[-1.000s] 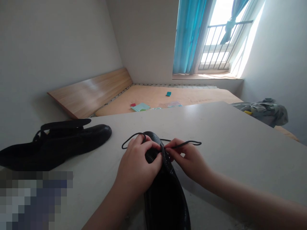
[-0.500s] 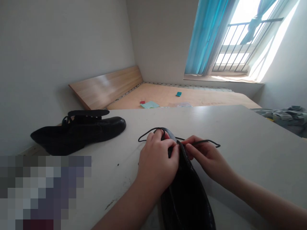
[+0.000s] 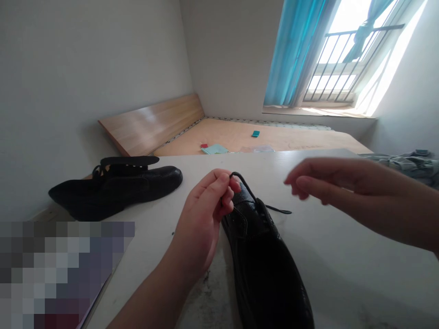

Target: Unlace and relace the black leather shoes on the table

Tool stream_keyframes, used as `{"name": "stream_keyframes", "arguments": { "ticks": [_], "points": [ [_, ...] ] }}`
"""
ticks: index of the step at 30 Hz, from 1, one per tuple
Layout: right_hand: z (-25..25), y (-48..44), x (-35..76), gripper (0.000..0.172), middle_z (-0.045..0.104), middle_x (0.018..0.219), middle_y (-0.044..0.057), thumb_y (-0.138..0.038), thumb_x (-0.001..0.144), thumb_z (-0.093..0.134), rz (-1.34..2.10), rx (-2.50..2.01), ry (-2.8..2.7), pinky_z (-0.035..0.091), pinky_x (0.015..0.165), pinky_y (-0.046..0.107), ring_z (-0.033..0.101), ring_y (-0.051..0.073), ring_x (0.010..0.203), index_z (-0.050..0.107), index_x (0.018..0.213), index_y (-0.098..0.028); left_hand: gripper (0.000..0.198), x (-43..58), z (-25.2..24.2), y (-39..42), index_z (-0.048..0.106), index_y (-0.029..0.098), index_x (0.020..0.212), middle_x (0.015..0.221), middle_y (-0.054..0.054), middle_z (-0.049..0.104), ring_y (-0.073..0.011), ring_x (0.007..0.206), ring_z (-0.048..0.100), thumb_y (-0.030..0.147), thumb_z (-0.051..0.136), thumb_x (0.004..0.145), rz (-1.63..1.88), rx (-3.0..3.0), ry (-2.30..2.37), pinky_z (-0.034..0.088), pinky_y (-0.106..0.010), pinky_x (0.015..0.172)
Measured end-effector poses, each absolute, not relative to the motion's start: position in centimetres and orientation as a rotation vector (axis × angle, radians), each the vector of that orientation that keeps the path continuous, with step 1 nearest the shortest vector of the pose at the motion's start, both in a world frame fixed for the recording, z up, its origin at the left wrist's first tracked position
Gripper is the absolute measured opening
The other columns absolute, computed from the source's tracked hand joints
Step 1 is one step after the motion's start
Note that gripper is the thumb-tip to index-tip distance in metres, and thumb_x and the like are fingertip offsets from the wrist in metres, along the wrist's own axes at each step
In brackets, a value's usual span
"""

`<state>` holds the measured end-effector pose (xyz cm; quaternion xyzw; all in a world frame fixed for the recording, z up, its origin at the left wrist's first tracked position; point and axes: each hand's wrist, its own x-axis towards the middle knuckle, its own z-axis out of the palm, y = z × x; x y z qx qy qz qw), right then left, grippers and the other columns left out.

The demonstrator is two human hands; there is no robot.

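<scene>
A black leather shoe point(image 3: 270, 274) rests on the white table in front of me, its heel toward me or its toe, I cannot tell which. My left hand point(image 3: 216, 201) is beside its far part, thumb and fingers pinched on a black shoelace point(image 3: 245, 183) that runs up from the eyelets. On the right, the lace's other end point(image 3: 279, 210) lies loose over the table. Above and to the right of that end hovers my right hand point(image 3: 325, 183), touching nothing, its fingers loosely bent and slightly apart with nothing in them.
A second black shoe point(image 3: 137, 187) lies on the table point(image 3: 360, 256) at the left. Blurred-out squares point(image 3: 58, 274) cover the lower left. Behind the table is a bed point(image 3: 295, 137) with small items on it. Bundled cloth point(image 3: 408, 164) is at the right.
My right hand has left the shoe, letting go of the lace, and moved up and right. My left hand has shifted left with the lace pinched, uncovering more of the shoe.
</scene>
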<state>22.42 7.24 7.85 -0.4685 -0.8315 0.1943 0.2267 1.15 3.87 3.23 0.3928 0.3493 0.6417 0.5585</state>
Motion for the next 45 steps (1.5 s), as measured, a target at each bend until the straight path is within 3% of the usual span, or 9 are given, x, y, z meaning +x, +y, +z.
{"name": "stream_keyframes", "arguments": {
  "ticks": [3,6,13,16,20,36,38,42,45],
  "points": [
    [9.0,6.2,19.1,0.049,0.066,0.11,0.002,-0.056,0.086,0.054,0.429,-1.114,-2.226,0.053,0.066,0.028,0.064,0.02,0.09,0.053,0.131,-0.036,0.02,1.1,3.3,3.6,0.062,0.018,0.073,0.073,0.002,0.057,-0.0084,0.065,0.045,0.032,0.059,0.087,1.482,1.146,0.866,0.04,-0.018,0.06],
    [8.2,6.4,16.1,0.056,0.065,0.102,0.004,-0.05,0.091,0.049,0.67,-1.018,-2.288,0.05,0.065,0.028,0.063,0.019,0.085,0.039,0.143,-0.033,0.017,0.7,2.7,4.0,0.063,0.019,0.072,0.068,0.003,0.057,-0.0103,0.066,0.049,0.029,0.059,0.086,1.493,1.339,0.967,0.041,-0.02,0.063],
    [6.5,8.4,14.7,0.02,0.06,0.072,0.001,-0.034,0.092,0.047,0.64,-1.133,-2.42,0.034,0.054,0.025,0.051,0.014,0.063,0.062,0.089,-0.021,0.021,-0.7,2.4,5.4,0.063,0.015,0.077,0.062,0.003,0.042,-0.0084,0.054,0.036,0.032,0.053,0.084,1.544,0.797,0.817,0.031,-0.019,0.048],
    [6.4,8.7,14.7,0.03,0.056,0.062,-0.001,-0.03,0.093,0.041,0.735,-1.143,-2.373,0.031,0.054,0.025,0.046,0.012,0.056,0.062,0.074,-0.019,0.018,-1.3,2.9,5.2,0.056,0.015,0.072,0.062,0.004,0.033,-0.0081,0.053,0.033,0.029,0.049,0.081,1.541,0.465,0.555,0.031,-0.019,0.047],
    [5.8,8.4,14.1,0.042,0.062,0.07,0.001,-0.042,0.097,0.035,0.907,-1.08,-2.379,0.032,0.057,0.026,0.052,0.013,0.064,0.067,0.079,-0.02,0.013,-1.9,3.1,4.8,0.051,0.016,0.074,0.065,0.004,0.031,-0.0083,0.056,0.036,0.026,0.046,0.081,1.548,0.332,0.33,0.038,-0.021,0.052],
    [4.4,8.1,13.5,0.015,0.061,0.072,-0.002,-0.02,0.087,0.05,0.755,-0.866,-2.48,0.03,0.06,0.024,0.047,0.01,0.065,0.063,0.079,-0.018,0.016,-1.3,3.2,4.8,0.044,0.018,0.063,0.062,0.003,0.03,-0.0105,0.055,0.033,0.019,0.043,0.078,1.651,0.603,0.679,0.037,-0.023,0.054],
    [4.3,8.5,13.6,0.017,0.061,0.07,-0.002,-0.021,0.088,0.049,0.791,-0.885,-2.421,0.031,0.06,0.024,0.048,0.01,0.065,0.062,0.078,-0.018,0.006,-1.3,2.6,5.4,0.054,0.018,0.073,0.068,0.001,0.045,-0.0108,0.061,0.042,0.017,0.049,0.076,1.668,0.744,1.007,0.037,-0.023,0.059],
    [4.0,9.3,13.6,0.032,0.04,0.054,-0.005,-0.034,0.089,0.047,0.947,-1.016,-2.252,0.026,0.05,0.024,0.035,0.009,0.053,0.048,0.062,-0.018,0.053,-2.2,1.5,6.3,0.041,0.02,0.132,0.091,-0.002,0.065,-0.0164,0.08,0.056,0.031,0.057,0.082,1.367,1.043,1.599,0.039,-0.026,0.068],
    [3.8,9.9,13.6,0.041,0.029,0.053,-0.006,-0.044,0.089,0.047,1.154,-1.025,-2.106,0.023,0.047,0.023,0.026,0.008,0.05,0.037,0.058,-0.019,0.048,-3.1,1.5,6.2,0.048,0.022,0.131,0.074,-0.001,0.065,-0.0208,0.069,0.057,0.048,0.043,0.091,1.05,1.475,1.878,0.039,-0.032,0.064]
  ]
}}
